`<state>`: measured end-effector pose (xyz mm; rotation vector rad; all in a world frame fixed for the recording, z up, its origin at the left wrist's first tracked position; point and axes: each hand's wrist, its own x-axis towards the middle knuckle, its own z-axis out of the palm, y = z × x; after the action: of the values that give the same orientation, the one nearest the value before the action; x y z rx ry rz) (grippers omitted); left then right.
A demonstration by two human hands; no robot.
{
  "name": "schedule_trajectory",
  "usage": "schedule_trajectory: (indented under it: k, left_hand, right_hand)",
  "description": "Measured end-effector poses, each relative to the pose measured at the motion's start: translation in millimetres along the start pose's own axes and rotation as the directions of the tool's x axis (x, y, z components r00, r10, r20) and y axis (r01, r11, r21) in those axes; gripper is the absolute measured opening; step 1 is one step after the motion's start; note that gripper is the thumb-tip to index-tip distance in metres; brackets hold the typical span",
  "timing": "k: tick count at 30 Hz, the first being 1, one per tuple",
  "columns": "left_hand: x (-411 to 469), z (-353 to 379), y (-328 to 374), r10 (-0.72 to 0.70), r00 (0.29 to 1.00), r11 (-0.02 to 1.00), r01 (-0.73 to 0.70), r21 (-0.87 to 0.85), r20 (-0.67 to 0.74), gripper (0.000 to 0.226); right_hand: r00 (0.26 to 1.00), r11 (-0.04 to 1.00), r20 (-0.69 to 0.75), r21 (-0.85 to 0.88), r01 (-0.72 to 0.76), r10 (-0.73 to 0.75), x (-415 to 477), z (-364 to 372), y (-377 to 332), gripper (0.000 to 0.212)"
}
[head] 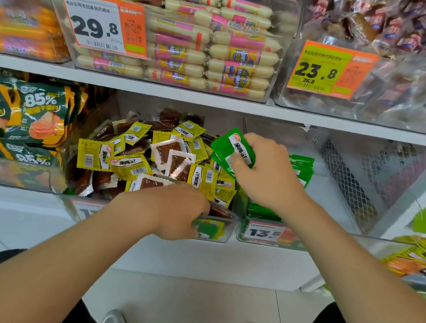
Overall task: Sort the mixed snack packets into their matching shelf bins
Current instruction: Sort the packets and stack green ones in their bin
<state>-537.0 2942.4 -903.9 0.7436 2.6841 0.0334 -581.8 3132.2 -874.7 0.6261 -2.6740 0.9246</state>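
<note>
tightly curled, the fingers (240,163) of the right hand (265,171) pinch a few green packets (230,144) above the divide between two bins. best carried right and dropped onto the green pile (300,166), clear of the yellow packets (129,165). the left hand (174,209) curls into the yellow bin (86,209); whether it holds anything cannot be told.

Orange price tag (100,24) on upper mid bin (288,26): 29.8. Orange-green tag (325,69), upper rt bin (405,101): 23.8, w/ 26.8 below. Lower rt bin (314,196) tag (265,233): 13.5. Dark green packets (42,102), left: 85%.
</note>
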Motion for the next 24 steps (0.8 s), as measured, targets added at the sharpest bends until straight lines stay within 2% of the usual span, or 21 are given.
schedule_trajectory:
  k: [3, 7, 12, 15, 18, 20, 22, 24]
  left_hand:
    - [2, 4, 5, -0.055, 0.993, 0.996, 0.047, 0.081, 0.102, 0.019]
    - [1, -8, 3, -0.072, 0.991, 0.997, 0.072, 0.0, 0.114, 0.025]
    - [-6, -10, -10, -0.098, 0.995, 0.956, 0.091, -0.279, -0.012, 0.032]
    - [-16, -16, -16, -0.147, 0.981, 0.875, 0.072, -0.478, -0.122, 0.04]
    - [-25, -25, -18, -0.196, 0.96, 0.729, 0.007, -0.684, -0.199, 0.028]
    - [-26, -28, -17, -0.306, 0.92, 0.641, 0.01, -0.768, -0.244, 0.023]
    - [-24, -29, -16, -0.395, 0.89, 0.523, 0.014, -0.852, -0.228, 0.022]
    - [-23, -27, -17, -0.394, 0.898, 0.394, -0.03, -0.919, -0.198, 0.031]
  right_hand:
    - [1.0, 1.0, 0.012, -0.02, 0.02, -0.019, -2, 2, 1, 0.015]
    - [0.999, 1.0, 0.023, 0.002, 0.023, -0.023, -3, 0, 1, 0.014]
    - [0.998, 0.998, 0.04, 0.041, 0.04, -0.041, -6, -3, 2, 0.01]
    - [0.998, 0.998, 0.058, 0.057, 0.022, -0.025, -7, -6, 1, 0.012]
    - [0.998, 0.992, 0.056, 0.125, -0.022, 0.015, -7, -7, -2, 0.012]
    - [0.996, 0.965, 0.064, 0.253, -0.069, 0.054, -5, -5, -5, 0.007]
    - [0.991, 0.913, 0.116, 0.393, -0.112, 0.071, -4, -6, -11, 0.009]
    - [0.981, 0.908, 0.187, 0.401, -0.118, 0.045, -6, -4, -15, 0.011]
